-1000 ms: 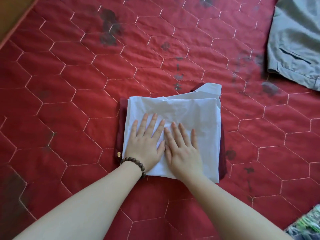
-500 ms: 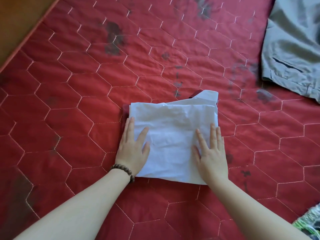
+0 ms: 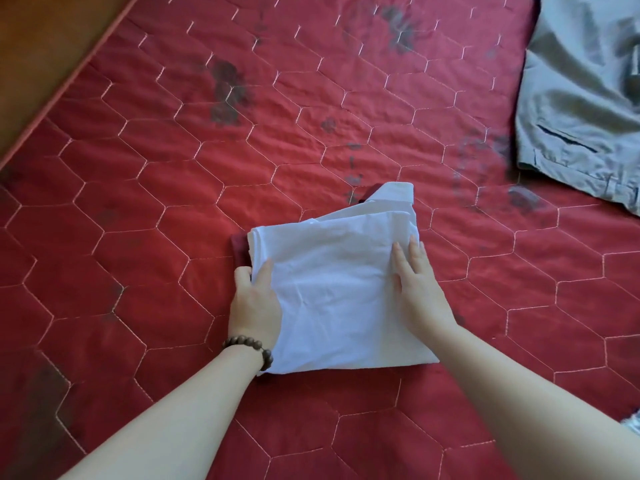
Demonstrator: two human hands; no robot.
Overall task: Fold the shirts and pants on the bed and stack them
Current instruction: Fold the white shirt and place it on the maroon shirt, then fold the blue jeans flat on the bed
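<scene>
A folded white shirt (image 3: 332, 289) lies on the red quilted bed (image 3: 156, 220), on top of a folded dark red garment (image 3: 239, 247) that peeks out at its left and far edges. My left hand (image 3: 254, 303), with a bead bracelet on the wrist, grips the left edge: the thumb is on the white cloth and the fingers curl down round the side. On the shirt's right part rests my right hand (image 3: 415, 285), fingers straight and flat. Unfolded grey pants (image 3: 581, 116) lie at the far right.
The bed's edge runs diagonally across the upper left, with brown wooden floor (image 3: 41, 46) beyond it. Dark stains mark the quilt beyond the shirt. A scrap of patterned fabric (image 3: 633, 424) shows at the right border.
Both hands slid apart from the middle of the white shirt to its sides. The left hand went from lying flat to gripping the left edge.
</scene>
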